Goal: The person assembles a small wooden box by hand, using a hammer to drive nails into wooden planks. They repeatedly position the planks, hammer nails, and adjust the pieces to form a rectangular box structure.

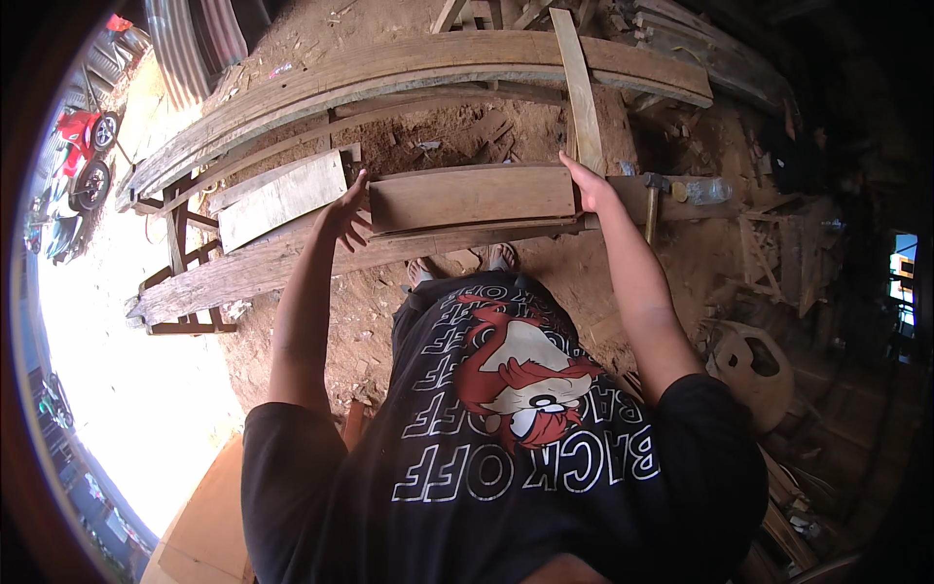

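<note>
A brown wooden board [474, 199] lies lengthwise across the near bench beam [282, 265] in front of me. My left hand [346, 210] is beside its left end, fingers spread, thumb up, with nothing gripped. At the right end my right hand [588, 185] is held flat, its palm facing the board's end and its fingers stretched forward; whether it touches the wood I cannot tell. To the left of my left hand rests a pale board [284, 201]. A hammer [652, 206] lies to the right of my right hand, next to a clear plastic bottle [704, 191].
Beyond the board runs a second long plank bench [418, 70], with a thin slat [579, 92] laid across it. Wood offcuts [773, 255] and a round brown piece with a cut-out [749, 375] are at the right. A red motorbike [86, 136] stands far left.
</note>
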